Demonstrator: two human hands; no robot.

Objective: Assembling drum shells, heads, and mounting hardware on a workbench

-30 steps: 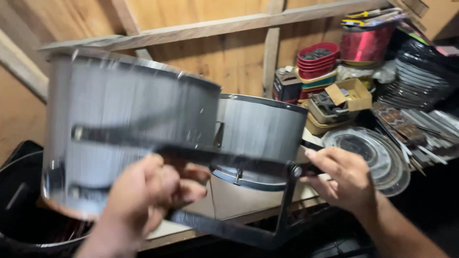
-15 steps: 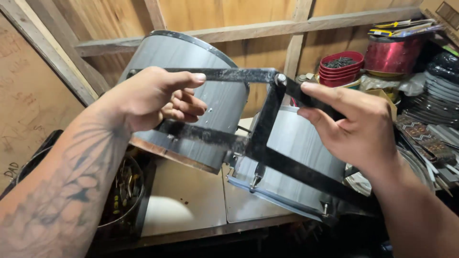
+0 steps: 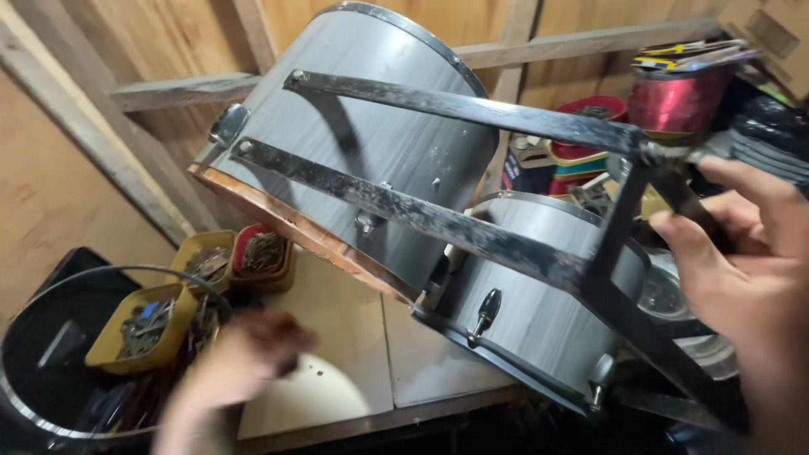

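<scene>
My right hand (image 3: 746, 270) grips the right end of a black metal bar frame (image 3: 472, 236), near its corner joint. The frame's two long bars are bolted to a large grey drum shell (image 3: 379, 135) that tilts up to the left, its bare wooden edge facing down. A second, smaller grey drum (image 3: 539, 312) with metal lugs lies on its side on the wooden bench (image 3: 354, 337) under the frame. My left hand (image 3: 240, 362), blurred, hovers low over the bench beside small trays, holding nothing I can make out.
Yellow and red trays (image 3: 143, 333) of screws and hardware sit at the left, over a dark drum rim (image 3: 50, 421). Stacked red bowls (image 3: 581, 160), a red spool (image 3: 674, 97) and boxes crowd the shelf at right. Wooden wall studs stand behind.
My left hand has let go of the frame and dropped down toward the trays. The large drum now tilts, held up by my right hand on the frame.
</scene>
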